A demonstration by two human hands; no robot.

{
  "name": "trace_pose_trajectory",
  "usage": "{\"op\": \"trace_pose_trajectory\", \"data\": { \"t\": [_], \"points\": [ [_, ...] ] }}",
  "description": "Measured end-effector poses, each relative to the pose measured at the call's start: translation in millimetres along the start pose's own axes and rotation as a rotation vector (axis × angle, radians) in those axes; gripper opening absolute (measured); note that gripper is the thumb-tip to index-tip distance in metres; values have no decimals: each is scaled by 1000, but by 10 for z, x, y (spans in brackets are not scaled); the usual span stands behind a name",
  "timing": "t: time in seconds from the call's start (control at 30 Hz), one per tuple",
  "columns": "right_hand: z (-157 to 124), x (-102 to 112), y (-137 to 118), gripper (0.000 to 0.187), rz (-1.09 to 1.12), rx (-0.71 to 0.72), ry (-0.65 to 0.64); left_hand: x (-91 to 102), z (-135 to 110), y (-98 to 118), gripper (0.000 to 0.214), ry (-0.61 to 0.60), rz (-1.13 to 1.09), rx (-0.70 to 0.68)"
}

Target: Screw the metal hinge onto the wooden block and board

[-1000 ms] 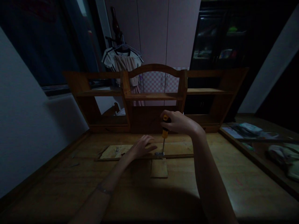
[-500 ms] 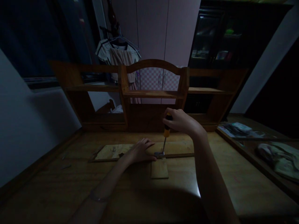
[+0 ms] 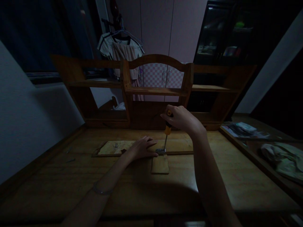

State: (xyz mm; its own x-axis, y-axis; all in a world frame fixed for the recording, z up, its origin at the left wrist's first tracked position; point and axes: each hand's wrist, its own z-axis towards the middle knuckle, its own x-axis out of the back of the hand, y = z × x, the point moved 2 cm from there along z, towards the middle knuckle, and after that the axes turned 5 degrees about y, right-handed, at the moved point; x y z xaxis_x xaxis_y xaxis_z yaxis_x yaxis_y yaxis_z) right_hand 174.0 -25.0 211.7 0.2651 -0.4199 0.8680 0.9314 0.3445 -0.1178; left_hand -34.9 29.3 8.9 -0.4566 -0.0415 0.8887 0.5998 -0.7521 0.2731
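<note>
My right hand [image 3: 181, 118] is closed around the yellow and black handle of a screwdriver [image 3: 168, 130]. Its shaft points down, tilted slightly, and the tip meets a small metal fitting, possibly a hinge [image 3: 160, 152], at the near edge of a long wooden board [image 3: 176, 145]. Flat on that board lies my left hand [image 3: 143, 147], fingers spread, with one digit reaching the fitting's left side. A small square wooden piece [image 3: 160, 165] sits just on the near side of the fitting. Any screw under the tip is too small to make out.
The wooden desktop [image 3: 132, 183] carries small thin items [image 3: 70, 160] on the left. A wooden shelf unit [image 3: 156, 91] rises at the back. Crumpled cloth [image 3: 281, 159] and plastic-wrapped items [image 3: 245, 128] lie to the right, past a raised edge.
The view has shifted slightly, so the desk's front edge now shows at the bottom. My right hand has turned a little on the screwdriver handle. My left hand stays on the board.
</note>
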Motion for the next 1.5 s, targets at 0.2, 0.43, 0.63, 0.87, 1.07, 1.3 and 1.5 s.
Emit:
{"op": "trace_pose_trajectory", "data": {
  "t": [0.2, 0.43, 0.63, 0.87, 1.07, 1.3, 1.5],
  "points": [
    [-33, 30, -55, 29, 91, 19, -38, -4, 21, -6, 76, -15, 5, 10],
    [23, -39, 0, 30, 98, 25, -30, -15, 30, -19, 77, -8, 29, -16],
    [-6, 33, -15, 34, 118, -20, -75, 3, 16, 2, 75, 4, 23, -3],
    [17, 0, -13, 29, 122, 30, -42, -12, 23, -20, 75, -18, 10, 24],
    [6, 2, 12, 34, 132, -23, -67, -27, 21, -24, 75, -11, -8, 19],
    [20, 22, 67, 31, 161, 6, -83, -47, 7, -43, 72, 8, -17, 50],
    [26, 17, 77, 38, 95, 8, -76, -23, 15, -22, 75, 0, -37, 42]
  ]
}}
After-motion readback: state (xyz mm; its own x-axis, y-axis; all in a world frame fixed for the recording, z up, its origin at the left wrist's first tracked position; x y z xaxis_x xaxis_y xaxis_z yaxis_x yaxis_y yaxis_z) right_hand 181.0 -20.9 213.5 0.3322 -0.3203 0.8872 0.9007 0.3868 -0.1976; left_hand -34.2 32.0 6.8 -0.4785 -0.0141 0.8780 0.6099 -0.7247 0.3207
